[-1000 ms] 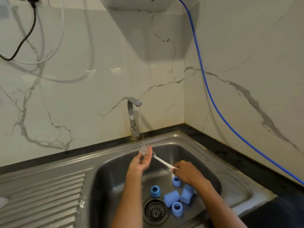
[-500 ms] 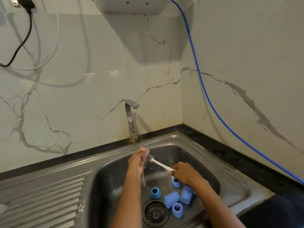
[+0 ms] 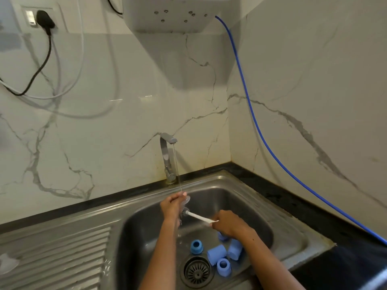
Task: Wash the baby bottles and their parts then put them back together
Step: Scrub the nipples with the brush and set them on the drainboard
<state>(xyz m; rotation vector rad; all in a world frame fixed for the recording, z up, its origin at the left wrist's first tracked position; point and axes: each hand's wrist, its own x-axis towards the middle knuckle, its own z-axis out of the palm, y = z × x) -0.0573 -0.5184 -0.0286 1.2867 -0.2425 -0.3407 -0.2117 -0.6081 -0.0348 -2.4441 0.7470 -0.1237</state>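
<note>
My left hand pinches a small clear teat under the thin stream from the tap. My right hand grips the white handle of a small brush, whose bristle head touches the teat's lower side. Several blue bottle parts lie on the sink floor below my hands: a ring, a cap on its side, another ring and a cap partly under my right arm.
The steel sink has a drain strainer at the front and a ribbed drainboard to the left. A blue hose hangs along the right wall. Cables run from a wall socket at upper left.
The teat has turned in my left hand, and the brush head has dropped slightly to its lower side. The camera tilted up a little.
</note>
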